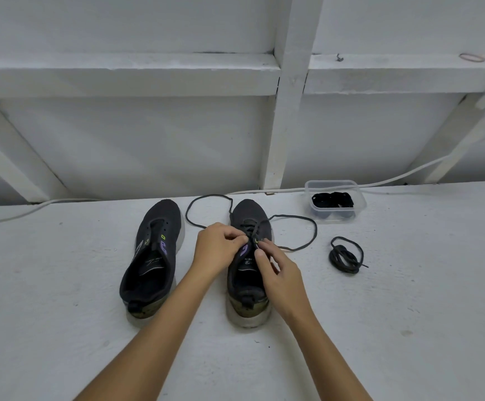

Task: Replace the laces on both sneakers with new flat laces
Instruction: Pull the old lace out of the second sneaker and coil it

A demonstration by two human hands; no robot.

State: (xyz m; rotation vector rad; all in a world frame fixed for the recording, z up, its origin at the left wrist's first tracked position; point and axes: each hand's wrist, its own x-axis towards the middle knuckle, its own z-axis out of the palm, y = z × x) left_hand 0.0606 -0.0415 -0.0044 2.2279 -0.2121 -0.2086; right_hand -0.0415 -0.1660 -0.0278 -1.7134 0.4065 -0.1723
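Two black sneakers stand side by side on a white surface, toes pointing away from me. The left sneaker (151, 256) has no lace in its eyelets. The right sneaker (248, 282) still carries a dark lace (302, 224), whose two loose ends loop out to either side of the toe. My left hand (216, 247) pinches the lace at the upper eyelets on the shoe's left side. My right hand (278, 270) pinches it on the right side, over the tongue. A coiled dark lace (346, 256) lies to the right of the shoes.
A clear plastic tub (335, 202) with black laces inside stands at the back right, near the wall. A white cable (409, 172) runs along the foot of the white framed wall. A rubber band (472, 57) lies on the wall's ledge.
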